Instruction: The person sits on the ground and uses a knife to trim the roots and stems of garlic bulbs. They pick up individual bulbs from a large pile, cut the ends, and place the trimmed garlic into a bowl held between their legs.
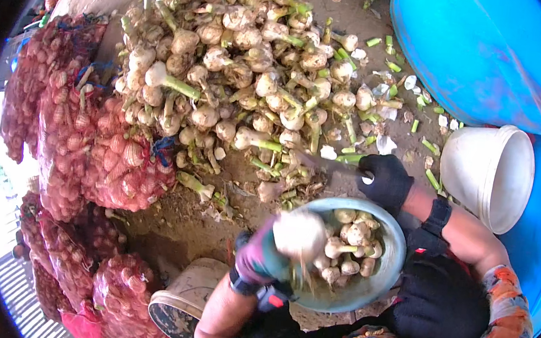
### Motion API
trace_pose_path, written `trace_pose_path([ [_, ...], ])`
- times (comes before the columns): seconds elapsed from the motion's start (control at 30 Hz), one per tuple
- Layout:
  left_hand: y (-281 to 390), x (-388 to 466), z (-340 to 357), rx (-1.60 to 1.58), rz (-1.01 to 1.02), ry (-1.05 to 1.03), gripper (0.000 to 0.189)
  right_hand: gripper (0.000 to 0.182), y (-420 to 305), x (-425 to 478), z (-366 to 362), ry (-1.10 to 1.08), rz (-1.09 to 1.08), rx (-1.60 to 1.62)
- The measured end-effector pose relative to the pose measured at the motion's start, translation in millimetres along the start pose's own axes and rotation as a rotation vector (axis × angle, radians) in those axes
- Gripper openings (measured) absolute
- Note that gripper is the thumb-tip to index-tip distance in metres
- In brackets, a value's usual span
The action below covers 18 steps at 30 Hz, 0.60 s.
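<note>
My left hand (266,257), in a purple and green glove, holds a white garlic bulb (299,235), blurred, over the left side of a blue-grey basin (390,275). Inside the basin lie several trimmed garlic bulbs (357,233). My right hand (385,181), in a black glove, is closed around the handle of a knife (323,163), whose blurred blade points left over the ground, just beyond the basin's rim. A large heap of garlic with stems (241,67) lies in front of both hands.
Red mesh sacks of garlic (113,162) stand at the left. A dirty bucket (188,289) lies tilted at lower left. A white bucket (487,177) is at the right, beside a big blue plastic container (490,53). Cut green stems (414,126) and peelings litter the ground.
</note>
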State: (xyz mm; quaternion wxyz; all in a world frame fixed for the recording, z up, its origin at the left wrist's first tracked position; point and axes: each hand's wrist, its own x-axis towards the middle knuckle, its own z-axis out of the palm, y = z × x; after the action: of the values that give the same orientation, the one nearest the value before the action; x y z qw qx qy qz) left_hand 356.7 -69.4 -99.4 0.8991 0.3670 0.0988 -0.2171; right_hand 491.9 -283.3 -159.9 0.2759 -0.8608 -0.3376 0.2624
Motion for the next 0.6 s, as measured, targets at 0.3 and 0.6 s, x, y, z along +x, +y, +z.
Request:
trace_pose_path([
  [0.3, 10.2, 32.0, 13.9, -0.458, 0.427, 0.243, 0.057, 0.045, -61.6, -7.3, 4.1, -0.027, 0.163, 0.794],
  [0.6, -2.6, 5.9, -12.5, -0.007, -0.020, 0.575, 0.036, 0.025, -40.4, 5.9, -13.1, 0.084, 0.115, 0.400],
])
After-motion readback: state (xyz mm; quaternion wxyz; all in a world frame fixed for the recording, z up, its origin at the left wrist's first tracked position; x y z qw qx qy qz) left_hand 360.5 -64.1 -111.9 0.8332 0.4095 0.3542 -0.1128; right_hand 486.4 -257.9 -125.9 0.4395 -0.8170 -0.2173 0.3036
